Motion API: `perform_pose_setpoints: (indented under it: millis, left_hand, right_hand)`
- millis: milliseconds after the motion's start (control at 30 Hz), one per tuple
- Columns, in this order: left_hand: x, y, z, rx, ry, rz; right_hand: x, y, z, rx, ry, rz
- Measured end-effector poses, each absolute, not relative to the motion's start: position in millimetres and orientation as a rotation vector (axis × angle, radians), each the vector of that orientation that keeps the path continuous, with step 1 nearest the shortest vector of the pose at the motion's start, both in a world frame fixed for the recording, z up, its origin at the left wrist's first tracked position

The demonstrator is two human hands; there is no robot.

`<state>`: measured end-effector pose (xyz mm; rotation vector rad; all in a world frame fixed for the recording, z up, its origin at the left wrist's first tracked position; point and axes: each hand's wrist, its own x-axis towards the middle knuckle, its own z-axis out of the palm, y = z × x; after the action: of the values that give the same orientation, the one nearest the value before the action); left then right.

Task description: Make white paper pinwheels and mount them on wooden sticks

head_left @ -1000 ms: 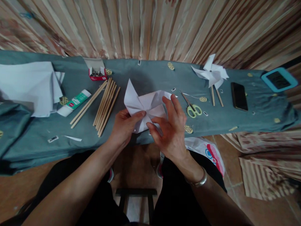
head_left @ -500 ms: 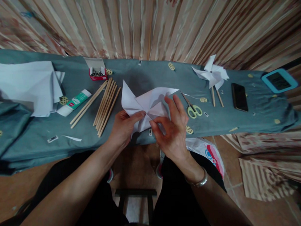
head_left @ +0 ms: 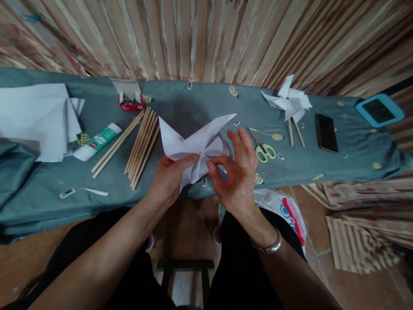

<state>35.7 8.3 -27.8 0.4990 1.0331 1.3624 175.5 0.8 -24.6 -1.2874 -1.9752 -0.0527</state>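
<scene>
A white paper pinwheel with folded, pointed blades [head_left: 195,143] is held over the near edge of a worktop covered in blue-green cloth [head_left: 195,100]. Its left side is gripped by the left hand [head_left: 168,176]: the thumb is pressed on top, just left of the pinwheel's middle, and the other fingers are mostly hidden under the paper. On the pinwheel's right side, the thumb and pointing finger of the right hand [head_left: 238,172] are brought close together, just right of the middle, with the other fingers lifted. It cannot be told whether anything tiny is pinched there. The middle is reached a bit more closely by the left thumb. No single long line is made by the pinwheel; one long blade is pointed far and right, another far and left.

To the left of the pinwheel, thin, round, tan wooden sticks [head_left: 143,148] are laid out, with a green and white glue tube [head_left: 100,140] past them. Farther back on that side, an open red card box of shiny bits [head_left: 131,106] is seen. To the right, scissors with pale green handles [head_left: 262,148] are placed.

A red mark is printed on the tube, and small writing on the box, but neither can be read.
</scene>
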Motion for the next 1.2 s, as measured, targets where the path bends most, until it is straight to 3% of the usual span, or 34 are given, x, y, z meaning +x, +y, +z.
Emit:
perform_pose_setpoints:
  millis: [633,1200]
  left_hand:
    - [39.8,8.8,-26.3,0.490,1.056,1.339]
    - [36.0,11.9,-25.8,0.453,1.064,1.354]
  right_hand:
    - [175.1,1.1,-23.6,-1.307,-1.957,0.034]
    - [176.0,-3.3,-18.7,-1.280,-1.994,-0.108]
